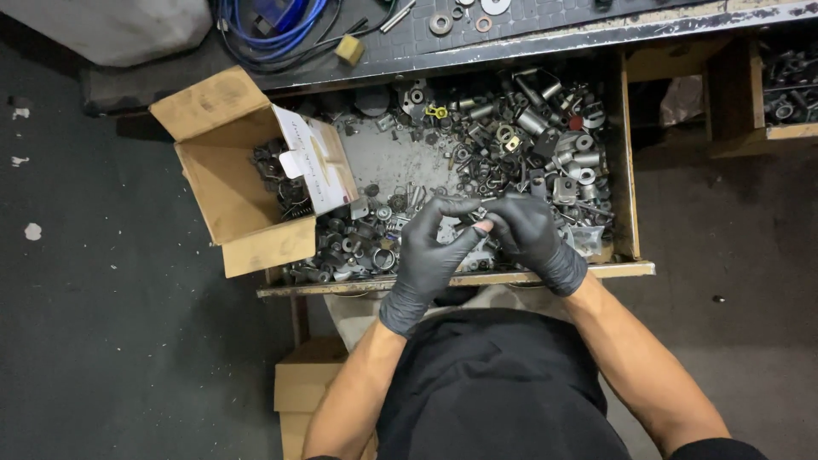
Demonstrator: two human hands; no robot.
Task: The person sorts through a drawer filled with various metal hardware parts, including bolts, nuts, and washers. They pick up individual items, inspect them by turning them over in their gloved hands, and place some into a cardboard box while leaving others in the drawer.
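Head view, looking straight down over an open drawer (626, 170) full of loose metal parts (511, 136): washers, nuts, bushings, brackets

Both hands gloved black, meeting over the drawer's front half. Left hand (430, 251) and right hand (528, 230) pinch fingertips together around 1 small part (479, 217), too small and too covered to tell its kind or long axis. Neither hand is open; both close on that part, which sits between them, touching both, just above the heap

Right hand is slightly farther into the drawer; left comes in from nearer the front edge

Box (230, 183), cardboard, flaps open, lies to the left of the hands, resting against the drawer's left end, some dark parts inside. Left hand is the nearer to it

Blue cable (273, 34) on the bench top beyond
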